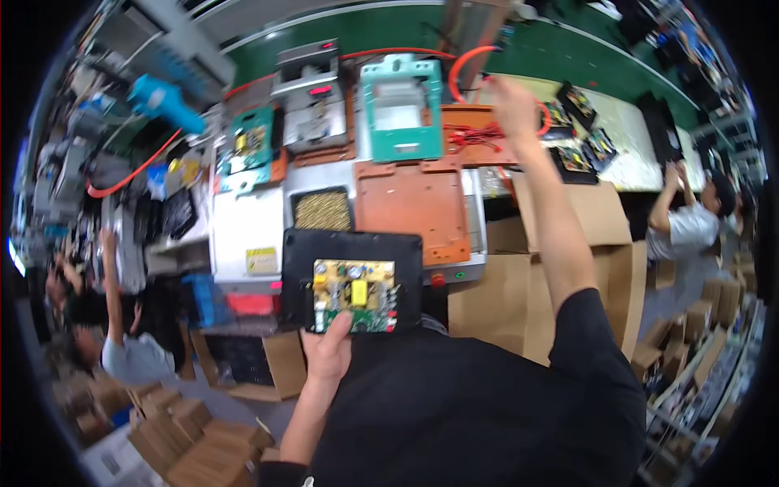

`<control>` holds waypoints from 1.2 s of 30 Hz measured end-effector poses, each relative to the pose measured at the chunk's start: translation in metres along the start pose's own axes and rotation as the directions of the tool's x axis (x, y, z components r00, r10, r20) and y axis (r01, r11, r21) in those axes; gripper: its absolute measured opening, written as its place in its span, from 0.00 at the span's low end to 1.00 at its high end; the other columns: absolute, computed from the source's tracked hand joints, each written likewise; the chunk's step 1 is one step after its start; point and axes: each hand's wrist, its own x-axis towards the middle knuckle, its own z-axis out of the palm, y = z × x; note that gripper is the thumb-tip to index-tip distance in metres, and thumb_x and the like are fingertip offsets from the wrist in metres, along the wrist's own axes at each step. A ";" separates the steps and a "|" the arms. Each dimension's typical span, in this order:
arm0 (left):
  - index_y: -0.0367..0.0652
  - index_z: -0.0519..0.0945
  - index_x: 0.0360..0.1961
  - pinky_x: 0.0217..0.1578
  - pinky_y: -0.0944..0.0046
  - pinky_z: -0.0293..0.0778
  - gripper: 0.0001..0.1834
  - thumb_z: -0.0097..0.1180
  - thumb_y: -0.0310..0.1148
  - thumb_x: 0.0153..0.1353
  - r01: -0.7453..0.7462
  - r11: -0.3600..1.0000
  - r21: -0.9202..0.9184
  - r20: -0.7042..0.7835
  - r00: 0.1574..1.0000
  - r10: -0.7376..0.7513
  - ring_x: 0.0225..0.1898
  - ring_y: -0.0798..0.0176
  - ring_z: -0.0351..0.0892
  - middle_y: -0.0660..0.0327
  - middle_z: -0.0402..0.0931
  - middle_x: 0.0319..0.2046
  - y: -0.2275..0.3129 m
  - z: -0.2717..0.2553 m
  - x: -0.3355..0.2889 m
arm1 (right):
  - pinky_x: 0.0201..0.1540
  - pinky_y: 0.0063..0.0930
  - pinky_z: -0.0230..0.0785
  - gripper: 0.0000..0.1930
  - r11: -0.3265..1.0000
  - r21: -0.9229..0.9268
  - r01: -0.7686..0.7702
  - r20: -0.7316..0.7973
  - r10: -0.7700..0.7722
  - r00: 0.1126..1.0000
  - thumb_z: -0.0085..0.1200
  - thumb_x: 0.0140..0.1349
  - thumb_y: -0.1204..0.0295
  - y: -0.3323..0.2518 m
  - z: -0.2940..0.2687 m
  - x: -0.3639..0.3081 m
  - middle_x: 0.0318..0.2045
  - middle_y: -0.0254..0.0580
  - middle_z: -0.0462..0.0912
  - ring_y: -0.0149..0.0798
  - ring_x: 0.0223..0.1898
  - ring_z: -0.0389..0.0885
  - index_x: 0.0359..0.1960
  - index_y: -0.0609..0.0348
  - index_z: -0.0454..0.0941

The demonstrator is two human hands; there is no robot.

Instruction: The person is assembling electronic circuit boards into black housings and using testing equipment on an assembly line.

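My left hand (330,347) grips the lower edge of a black plastic housing (299,256), its thumb over the front. Inside the housing lies a circuit board (359,294) with yellow and dark parts and a green strip. My right hand (516,109) is stretched far forward to the right, fingers curled closed beside a looped orange hose (456,77). What those fingers hold is too blurred to make out. Just below and left of that hand lies a bunch of red wires (472,135). The black housing is held in front of an orange fixture plate (412,207).
A tray of brass-coloured screws (322,211) sits beyond the housing. Behind stand a teal fixture frame (418,144) and a metal machine (315,109). More housings with boards (574,159) lie on the right table. An open cardboard box (495,296) stands below it. Other people work on both sides.
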 end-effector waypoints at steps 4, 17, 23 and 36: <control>0.40 0.65 0.68 0.62 0.56 0.71 0.32 0.60 0.20 0.63 -0.047 0.999 -0.012 0.016 0.999 0.047 0.61 0.60 0.73 0.58 0.71 0.60 0.014 0.005 0.023 | 0.34 0.20 0.72 0.06 0.863 0.505 -0.020 -0.127 0.097 0.987 0.63 0.65 0.76 -0.064 -0.109 0.010 0.32 0.39 0.86 0.25 0.31 0.81 0.41 0.62 0.87; 0.33 0.74 0.58 0.56 0.62 0.73 0.23 0.63 0.21 0.61 -0.364 0.819 0.443 0.118 0.930 0.349 0.51 0.66 0.78 0.59 0.77 0.52 0.019 0.033 0.017 | 0.26 0.35 0.73 0.06 0.786 0.575 0.228 0.166 -0.385 0.908 0.64 0.56 0.79 -0.215 -0.191 -0.117 0.27 0.39 0.74 0.44 0.25 0.79 0.33 0.60 0.79; 0.32 0.70 0.62 0.56 0.61 0.74 0.29 0.65 0.22 0.61 -0.459 0.688 0.563 0.223 0.885 0.409 0.53 0.63 0.77 0.57 0.75 0.54 0.013 0.020 0.009 | 0.25 0.37 0.72 0.06 0.811 0.532 0.244 0.219 -0.410 0.885 0.62 0.58 0.78 -0.224 -0.198 -0.121 0.27 0.40 0.72 0.45 0.25 0.78 0.31 0.60 0.76; 0.31 0.72 0.61 0.56 0.59 0.74 0.28 0.65 0.23 0.61 -0.533 0.571 0.624 0.276 0.835 0.477 0.53 0.58 0.79 0.54 0.77 0.54 0.012 0.020 0.003 | 0.27 0.41 0.73 0.08 0.800 0.550 0.238 0.243 -0.427 0.871 0.60 0.56 0.81 -0.225 -0.188 -0.135 0.28 0.43 0.70 0.48 0.27 0.79 0.31 0.62 0.72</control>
